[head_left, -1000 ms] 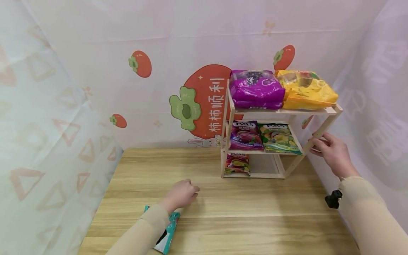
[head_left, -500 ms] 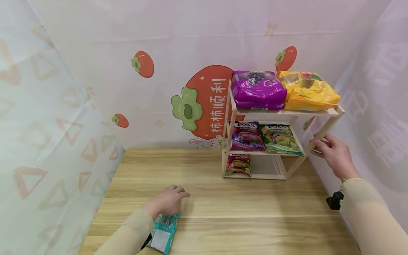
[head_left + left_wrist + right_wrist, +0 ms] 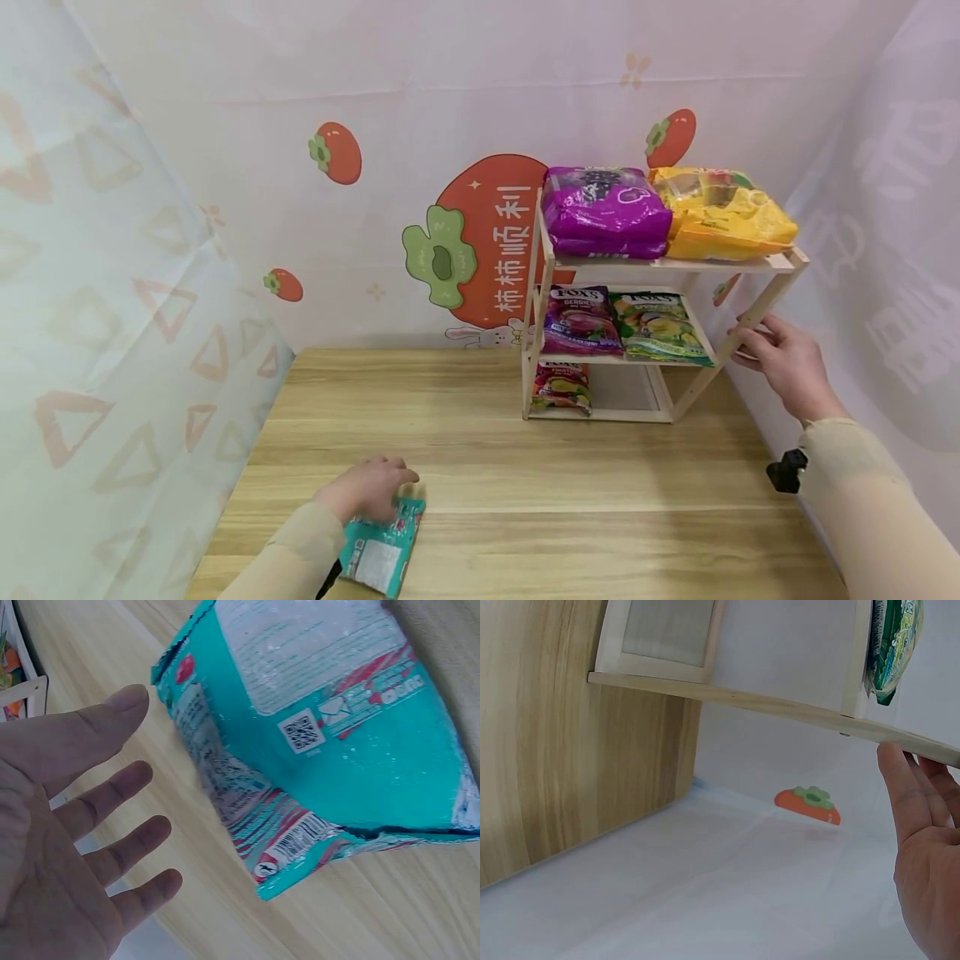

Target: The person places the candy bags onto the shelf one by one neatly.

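A teal candy bag (image 3: pixel 378 558) with a pale label panel and a barcode lies on the table at the front left. My left hand (image 3: pixel 371 487) hovers over its far end, fingers spread. In the left wrist view that hand (image 3: pixel 75 825) is beside the bag (image 3: pixel 360 750), with a gap between fingertips and wrapper. On the right, my right hand (image 3: pixel 787 362) holds the slanted side post of a three-level wooden rack (image 3: pixel 697 392). The right wrist view has the hand (image 3: pixel 930 840) at the post (image 3: pixel 795 712), some fingertips hidden behind it.
Purple (image 3: pixel 607 217) and yellow (image 3: pixel 723 217) candy bags fill the rack's top. Berry (image 3: pixel 581 321) and green (image 3: pixel 660 325) bags lie on the middle shelf, and a fruit bag (image 3: pixel 561 387) sits at bottom left. Printed cloth walls enclose the wooden table (image 3: pixel 525 517).
My left hand has moved left and toward me, from right of the teal bag to above it, uncovering more of the bag. The right hand stays at the rack post.
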